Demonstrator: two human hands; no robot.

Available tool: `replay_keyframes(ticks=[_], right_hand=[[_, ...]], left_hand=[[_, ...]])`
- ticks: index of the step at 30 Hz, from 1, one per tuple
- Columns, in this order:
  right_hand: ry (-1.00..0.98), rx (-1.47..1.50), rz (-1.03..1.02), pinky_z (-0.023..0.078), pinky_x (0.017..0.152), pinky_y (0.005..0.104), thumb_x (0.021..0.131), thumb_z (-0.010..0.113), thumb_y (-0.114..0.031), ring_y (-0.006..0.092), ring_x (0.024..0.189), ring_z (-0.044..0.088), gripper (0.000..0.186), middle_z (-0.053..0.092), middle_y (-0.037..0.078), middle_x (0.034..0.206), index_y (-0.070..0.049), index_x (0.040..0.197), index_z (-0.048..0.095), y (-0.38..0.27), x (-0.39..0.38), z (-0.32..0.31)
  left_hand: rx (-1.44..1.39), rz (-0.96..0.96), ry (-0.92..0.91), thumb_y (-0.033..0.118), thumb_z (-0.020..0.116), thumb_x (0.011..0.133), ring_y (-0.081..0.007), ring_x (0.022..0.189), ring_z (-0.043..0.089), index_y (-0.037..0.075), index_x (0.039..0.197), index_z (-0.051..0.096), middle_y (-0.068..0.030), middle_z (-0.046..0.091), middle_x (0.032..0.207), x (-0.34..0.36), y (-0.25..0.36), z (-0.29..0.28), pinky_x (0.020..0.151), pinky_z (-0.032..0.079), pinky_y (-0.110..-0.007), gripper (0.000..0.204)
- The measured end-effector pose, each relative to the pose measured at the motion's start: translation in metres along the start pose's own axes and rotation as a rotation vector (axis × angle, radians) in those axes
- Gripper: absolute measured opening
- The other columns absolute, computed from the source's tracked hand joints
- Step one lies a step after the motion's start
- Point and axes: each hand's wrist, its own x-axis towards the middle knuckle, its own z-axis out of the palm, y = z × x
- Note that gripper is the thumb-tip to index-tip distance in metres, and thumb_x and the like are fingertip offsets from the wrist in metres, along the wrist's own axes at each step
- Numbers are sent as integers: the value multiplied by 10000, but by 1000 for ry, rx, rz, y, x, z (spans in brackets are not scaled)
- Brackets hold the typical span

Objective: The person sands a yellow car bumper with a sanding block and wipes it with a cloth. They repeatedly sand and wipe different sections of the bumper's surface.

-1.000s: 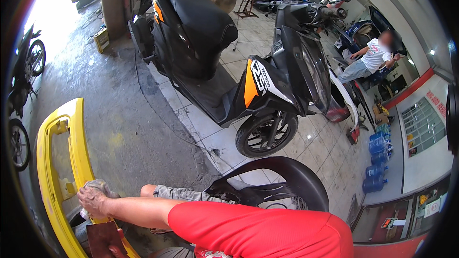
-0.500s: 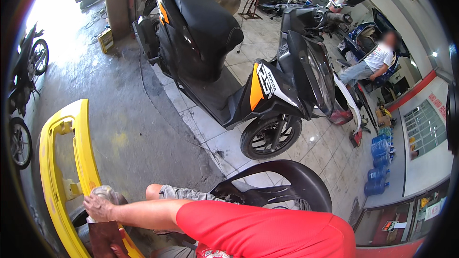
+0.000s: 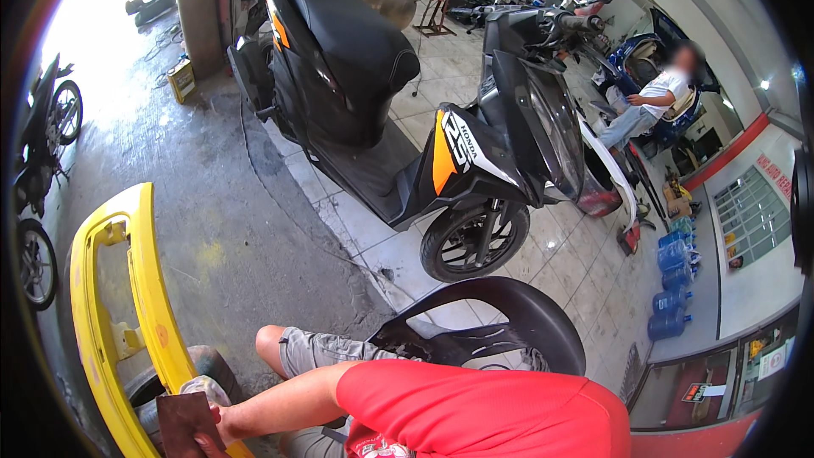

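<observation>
Sheet [image 3: 182, 422] nearest: brown, flat, pinched in the left hand [image 3: 206, 443] at its lower right corner. That grip is narrow, paper-thin load. Right hand [image 3: 222, 424] comes in just beside it from the right. Sheet hides most of it, so I can't tell how wide or tight it is. Pale crumpled wad [image 3: 203, 386] shows past the sheet's far edge; can't confirm fingers on it from my end.

Bumper [image 3: 151, 288] next, yellow. Lies left and forward of both hands. Long axis runs from its near end, partly masked by the sheet, away to the far end, leaning a touch left. Key relation, my read: both hands are at the near stretch, by its right long edge; the rest runs out ahead, far end well apart from either. Which hand is nearer I can't rank; sheet covers the gap. Wad looks to be against that right edge, contact unsure.

Tyre [image 3: 214, 366] sits just past the wad, tucked by the same edge. Can't tell if it bears the bumper.

Concrete [image 3: 254, 288] runs under that lot; bumper is on its left side, well apart from the edge where tile [image 3: 381, 246] starts. Scooter [image 3: 407, 187], black and orange, stands at that edge, nose over tile.

Farther: motorbike [image 3: 34, 144] on the left, blue bottles [image 3: 674, 280] on the right, yellow tin [image 3: 181, 80], seated person [image 3: 666, 89] beyond the scooter.
</observation>
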Motion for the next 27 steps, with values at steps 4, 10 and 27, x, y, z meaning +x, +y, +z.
replay_keyframes(ticks=[4, 10, 27], right_hand=[[-5, -124, -97, 598, 895, 483, 996, 687, -322, 328, 1045, 759, 207, 791, 105, 1056, -134, 921, 729, -21, 9, -35], [-294, -580, 97, 586, 1016, 499, 932, 785, -298, 357, 1130, 745, 210, 786, 141, 1008, -89, 954, 791, -124, -77, -218], [105, -1106, 380, 580, 1073, 475, 950, 875, -246, 304, 1250, 736, 329, 781, 50, 1246, -136, 1244, 776, -310, -365, -426]], left_hand=[[-32, -6, 14, 464, 707, 1154, -289, 1466, 525, 123, 1688, 432, -158, 530, 1597, 0, 7, -1, 1224, 345, -619, 691], [-121, -33, 38, 469, 707, 1154, -287, 1422, 563, 97, 1662, 461, -160, 571, 1550, -2, 24, -4, 1207, 379, -590, 675], [-655, -84, -14, 483, 707, 1155, -281, 1296, 671, 25, 1587, 544, -167, 686, 1417, 25, 130, 71, 1158, 477, -511, 650]])
